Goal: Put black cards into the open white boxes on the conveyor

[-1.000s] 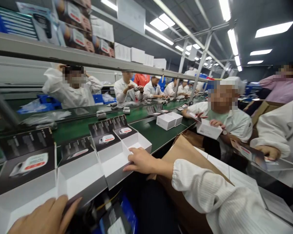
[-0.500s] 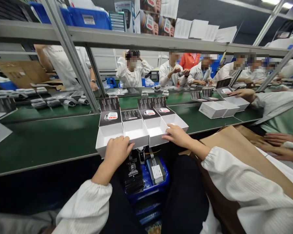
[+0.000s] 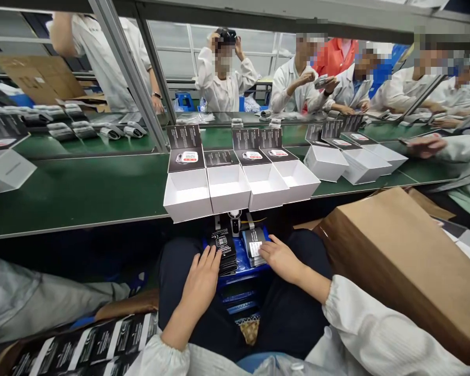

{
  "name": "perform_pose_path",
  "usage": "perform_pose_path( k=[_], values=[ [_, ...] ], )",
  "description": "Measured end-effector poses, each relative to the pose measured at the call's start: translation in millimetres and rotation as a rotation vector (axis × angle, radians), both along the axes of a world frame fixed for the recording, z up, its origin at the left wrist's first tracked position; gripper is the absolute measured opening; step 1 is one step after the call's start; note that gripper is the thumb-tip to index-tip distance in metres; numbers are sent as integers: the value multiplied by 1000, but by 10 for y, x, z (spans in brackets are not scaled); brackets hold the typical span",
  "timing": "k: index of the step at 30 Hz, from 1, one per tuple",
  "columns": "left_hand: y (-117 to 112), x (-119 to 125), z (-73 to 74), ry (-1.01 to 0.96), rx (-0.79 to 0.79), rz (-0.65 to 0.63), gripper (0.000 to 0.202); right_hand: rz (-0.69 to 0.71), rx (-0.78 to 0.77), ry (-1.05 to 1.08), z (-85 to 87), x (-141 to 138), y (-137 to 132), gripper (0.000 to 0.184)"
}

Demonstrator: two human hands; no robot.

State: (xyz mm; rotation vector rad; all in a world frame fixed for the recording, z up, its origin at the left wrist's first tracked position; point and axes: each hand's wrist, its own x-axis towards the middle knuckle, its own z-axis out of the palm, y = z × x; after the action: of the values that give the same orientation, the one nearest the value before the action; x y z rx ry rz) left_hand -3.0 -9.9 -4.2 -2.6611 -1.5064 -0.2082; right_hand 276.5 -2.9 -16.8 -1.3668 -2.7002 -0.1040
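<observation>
Several open white boxes [image 3: 227, 187] with black printed lids stand side by side at the near edge of the green conveyor belt [image 3: 74, 190]. Below them, between my knees, a blue bin [image 3: 241, 261] holds a stack of black packets [image 3: 224, 250] and a pile of grey booklets [image 3: 254, 243]. My left hand [image 3: 201, 277] lies on the black packets with fingers stretched out. My right hand [image 3: 281, 258] rests with its fingertips on the grey booklets, fingers slightly bent; nothing is lifted.
A large brown paper bag [image 3: 395, 256] stands at my right. Black flat box blanks [image 3: 82, 347] lie at lower left. More open boxes [image 3: 348, 159] sit further right on the belt. Workers in white coats sit across the line; a metal post [image 3: 133, 78] rises from the belt.
Both my hands have left the edges of the white boxes and dropped down to the bin between my knees. The view has tilted downward.
</observation>
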Motion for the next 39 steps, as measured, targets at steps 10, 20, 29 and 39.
perform_pose_path(
  k=[10, 20, 29, 39],
  values=[
    [-96, -63, 340, -434, 241, -147, 36, -215, -228, 306, 504, -44, 27, 15],
    [247, -43, 1405, -847, 666, 59, 40, 216, 317, 536, 1828, -983, 422, 35],
    [-43, -146, 406, -487, 166, 9, 31, 245, 275, 453, 1353, -783, 714, 20],
    [-14, -35, -72, -78, 32, -43, 65, 58, 61, 44, -165, -30, -9, 28]
  ],
)
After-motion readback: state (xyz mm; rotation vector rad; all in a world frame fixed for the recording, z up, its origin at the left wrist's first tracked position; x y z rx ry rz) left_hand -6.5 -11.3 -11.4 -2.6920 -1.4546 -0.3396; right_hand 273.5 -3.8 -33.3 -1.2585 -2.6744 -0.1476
